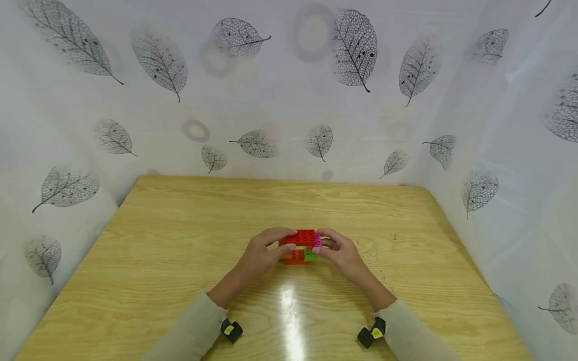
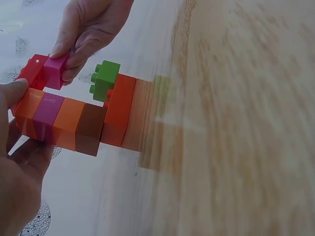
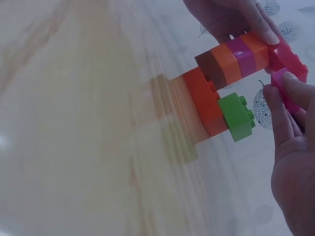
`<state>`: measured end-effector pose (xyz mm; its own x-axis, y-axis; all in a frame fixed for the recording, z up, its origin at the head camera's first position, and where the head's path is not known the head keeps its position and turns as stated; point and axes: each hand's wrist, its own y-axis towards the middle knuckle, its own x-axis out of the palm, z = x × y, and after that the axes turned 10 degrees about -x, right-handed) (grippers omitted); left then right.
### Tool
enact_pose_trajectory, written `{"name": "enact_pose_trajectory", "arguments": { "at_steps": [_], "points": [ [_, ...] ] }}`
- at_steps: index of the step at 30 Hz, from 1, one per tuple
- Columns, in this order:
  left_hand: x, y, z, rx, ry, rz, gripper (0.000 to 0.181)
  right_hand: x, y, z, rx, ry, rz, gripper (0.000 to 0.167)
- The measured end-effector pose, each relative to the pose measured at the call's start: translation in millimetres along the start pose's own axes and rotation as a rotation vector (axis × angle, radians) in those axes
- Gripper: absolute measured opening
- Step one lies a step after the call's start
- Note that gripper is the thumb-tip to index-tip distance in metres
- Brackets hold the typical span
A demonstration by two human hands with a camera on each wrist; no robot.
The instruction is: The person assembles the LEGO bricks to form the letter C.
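Observation:
A toy brick build stands on the wooden table. Its base is an orange-red brick [image 2: 119, 112]. On the base's left end rises a column: a brown brick [image 2: 89, 129], an orange brick [image 2: 68, 123], a purple brick [image 2: 48, 117] and another orange brick [image 2: 28, 110]. A long red brick [image 1: 304, 237] lies across the top and juts out to the right. My left hand [image 1: 262, 251] grips the top of the column and the red brick. Thumb and fingers of my right hand [image 1: 344, 254] pinch a pink brick [image 2: 55, 70] against the red brick's underside. Below, a green brick [image 3: 236, 117] sits on the base's right end.
The wooden table [image 1: 180, 215] extends around the build, with small dark marks on its right side. Leaf-patterned white cloth [image 1: 280, 100] hangs behind and along both sides. Black wrist devices [image 1: 232, 331] are strapped at both sleeves.

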<state>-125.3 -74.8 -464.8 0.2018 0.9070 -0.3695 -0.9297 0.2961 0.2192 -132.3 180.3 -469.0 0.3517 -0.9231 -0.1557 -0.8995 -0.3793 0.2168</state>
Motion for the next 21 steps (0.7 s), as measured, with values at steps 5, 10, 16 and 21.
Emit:
{"name": "enact_pose_trajectory", "arguments": {
  "at_steps": [5, 10, 16, 21],
  "points": [
    [0.2, 0.1, 0.5, -0.014, 0.019, 0.015, 0.034, 0.5, 0.7, 2.2, -0.005, -0.008, 0.006, 0.047],
    [1.2, -0.1, 0.0, -0.004, 0.02, 0.014, 0.035, 0.7, 1.0, 1.3, 0.018, -0.008, 0.006, 0.048],
    [-0.2, -0.4, -0.4, -0.03, 0.005, -0.017, 0.036, 0.2, 0.7, -0.2, 0.009, -0.044, -0.003, 0.048],
    [-7.5, -1.3, 2.9, -0.096, 0.045, -0.058, 0.036, -1.2, 0.1, 0.2, -0.053, -0.097, -0.017, 0.049]
  ]
}}
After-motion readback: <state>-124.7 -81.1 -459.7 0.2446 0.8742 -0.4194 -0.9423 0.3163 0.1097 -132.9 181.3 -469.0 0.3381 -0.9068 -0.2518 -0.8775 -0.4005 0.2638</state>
